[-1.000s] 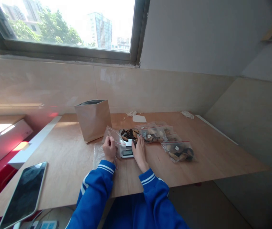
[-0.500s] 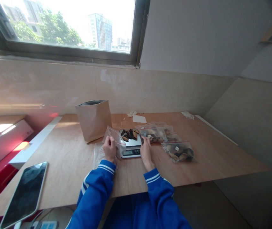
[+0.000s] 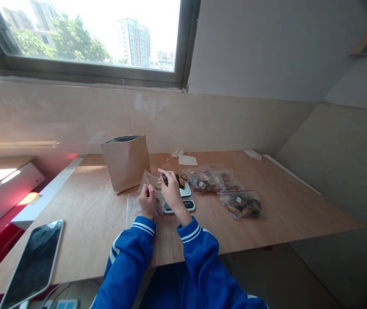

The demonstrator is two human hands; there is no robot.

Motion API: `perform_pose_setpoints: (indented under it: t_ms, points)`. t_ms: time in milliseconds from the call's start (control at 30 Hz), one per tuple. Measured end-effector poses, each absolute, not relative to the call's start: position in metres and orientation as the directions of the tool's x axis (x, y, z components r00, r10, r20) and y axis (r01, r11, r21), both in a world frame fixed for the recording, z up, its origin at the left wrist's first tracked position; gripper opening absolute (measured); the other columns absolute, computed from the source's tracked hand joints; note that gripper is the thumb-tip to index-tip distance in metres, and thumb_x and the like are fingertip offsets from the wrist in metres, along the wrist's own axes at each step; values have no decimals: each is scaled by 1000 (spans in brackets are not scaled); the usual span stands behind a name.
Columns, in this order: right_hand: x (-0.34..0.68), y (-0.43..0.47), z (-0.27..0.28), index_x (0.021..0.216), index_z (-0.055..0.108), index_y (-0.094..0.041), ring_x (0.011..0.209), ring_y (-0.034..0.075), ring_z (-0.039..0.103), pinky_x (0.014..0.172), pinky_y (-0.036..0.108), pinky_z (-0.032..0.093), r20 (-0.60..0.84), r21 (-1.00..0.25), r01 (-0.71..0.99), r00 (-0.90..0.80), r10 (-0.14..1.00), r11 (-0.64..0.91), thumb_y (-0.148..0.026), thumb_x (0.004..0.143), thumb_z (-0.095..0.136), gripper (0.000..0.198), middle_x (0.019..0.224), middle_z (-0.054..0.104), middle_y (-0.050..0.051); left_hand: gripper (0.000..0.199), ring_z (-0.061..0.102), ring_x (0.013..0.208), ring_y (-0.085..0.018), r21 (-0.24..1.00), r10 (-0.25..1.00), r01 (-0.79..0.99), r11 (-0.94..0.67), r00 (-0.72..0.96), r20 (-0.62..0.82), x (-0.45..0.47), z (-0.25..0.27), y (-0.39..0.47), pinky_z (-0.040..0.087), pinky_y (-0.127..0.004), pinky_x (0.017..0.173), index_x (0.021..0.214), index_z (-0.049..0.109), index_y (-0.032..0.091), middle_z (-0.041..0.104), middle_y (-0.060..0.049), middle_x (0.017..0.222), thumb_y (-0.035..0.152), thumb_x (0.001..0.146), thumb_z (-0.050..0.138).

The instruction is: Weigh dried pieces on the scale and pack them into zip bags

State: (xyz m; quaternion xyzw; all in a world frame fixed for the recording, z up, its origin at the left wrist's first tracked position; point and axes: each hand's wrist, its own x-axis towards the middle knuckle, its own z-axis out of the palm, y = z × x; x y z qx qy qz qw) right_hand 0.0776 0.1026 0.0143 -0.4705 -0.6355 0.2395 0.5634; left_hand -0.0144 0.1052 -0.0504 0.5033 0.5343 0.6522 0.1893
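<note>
My left hand (image 3: 147,201) is closed on the edge of a clear zip bag (image 3: 145,180), whose mouth stands up beside the scale. My right hand (image 3: 171,193) reaches over the scale toward the bag's mouth. Between its thumb and fingers shows a dark dried piece (image 3: 164,179). Beneath that hand is the white kitchen scale (image 3: 187,198), largely covered, its display hidden. More dried brown-and-black pieces (image 3: 182,180) lie on its plate.
Several filled zip bags (image 3: 241,205) lie right of the scale. An open brown paper bag (image 3: 127,165) stands at the back left. Flat clear plastic (image 3: 132,210) lies by my left hand. A phone (image 3: 33,262) rests at the left edge; white paper (image 3: 188,160) lies behind the scale.
My right hand has moved left from the scale's right side to above the scale, near the zip bag's mouth, with a dark piece in its fingers. My left hand has stayed put.
</note>
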Motion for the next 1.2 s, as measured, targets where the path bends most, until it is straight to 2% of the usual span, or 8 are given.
perform_pose_setpoints:
  t_ms: [167, 367, 567, 700, 800, 867, 1000, 1200]
  points:
    - [79, 100, 12, 116, 64, -18, 87, 17, 64, 85, 34, 53, 410, -856, 358, 31, 912, 373, -17, 89, 46, 32, 108, 60, 10, 34, 36, 48, -11, 886, 777, 286, -365, -432, 459, -13, -51, 103, 32, -24, 51, 61, 34, 23, 36, 6, 51, 38, 90, 40]
    - [83, 103, 27, 111, 64, -19, 64, 12, 65, 68, 26, 55, 256, -896, 355, -76, 964, 266, -17, 88, 48, 28, 95, 68, 4, 34, 36, 48, -11, 885, 770, 273, -378, -438, 464, -12, -56, 105, 31, -24, 50, 61, 34, 22, 35, 6, 51, 39, 91, 40]
    - [73, 115, 41, 102, 67, -18, 97, 18, 64, 90, 32, 50, 452, -774, 443, -116, 885, 453, -25, 87, 57, 20, 104, 68, 7, 34, 37, 50, -11, 887, 758, 264, -378, -462, 460, -13, -56, 105, 33, -24, 51, 62, 35, 22, 36, 5, 54, 40, 90, 40]
    - [99, 123, 25, 104, 66, -19, 103, 18, 60, 94, 33, 48, 598, -709, 496, 44, 800, 502, -27, 95, 43, 26, 107, 64, 9, 35, 37, 50, -12, 910, 764, 229, -346, -495, 415, -14, -51, 104, 33, -25, 51, 62, 35, 23, 36, 5, 53, 42, 91, 38]
    - [135, 132, -4, 104, 65, -18, 104, 21, 59, 96, 38, 47, 598, -677, 593, 98, 795, 436, -22, 94, 37, 29, 107, 63, 11, 35, 37, 48, -12, 936, 780, 192, -294, -518, 351, -13, -49, 105, 33, -25, 49, 62, 34, 24, 36, 5, 52, 44, 91, 36]
    - [157, 138, -27, 110, 63, -16, 114, 23, 55, 103, 42, 43, 581, -645, 648, 71, 811, 405, -23, 91, 43, 28, 115, 60, 13, 36, 38, 49, -12, 943, 788, 186, -277, -518, 334, -13, -50, 105, 34, -24, 49, 62, 34, 23, 37, 5, 53, 44, 91, 36]
    - [180, 146, -63, 130, 50, -13, 132, 27, 42, 111, 47, 33, 514, -573, 720, -58, 856, 393, -28, 82, 57, 50, 137, 48, 17, 37, 38, 50, -13, 936, 794, 194, -292, -497, 351, -12, -54, 107, 34, -25, 50, 62, 34, 23, 37, 4, 54, 45, 91, 38]
    - [180, 149, -76, 123, 55, -12, 118, 24, 51, 103, 44, 40, 534, -523, 751, -79, 841, 403, -12, 84, 39, 42, 120, 58, 15, 36, 37, 49, -13, 946, 807, 171, -275, -494, 324, -13, -56, 107, 33, -25, 49, 63, 34, 23, 36, 5, 54, 45, 91, 37]
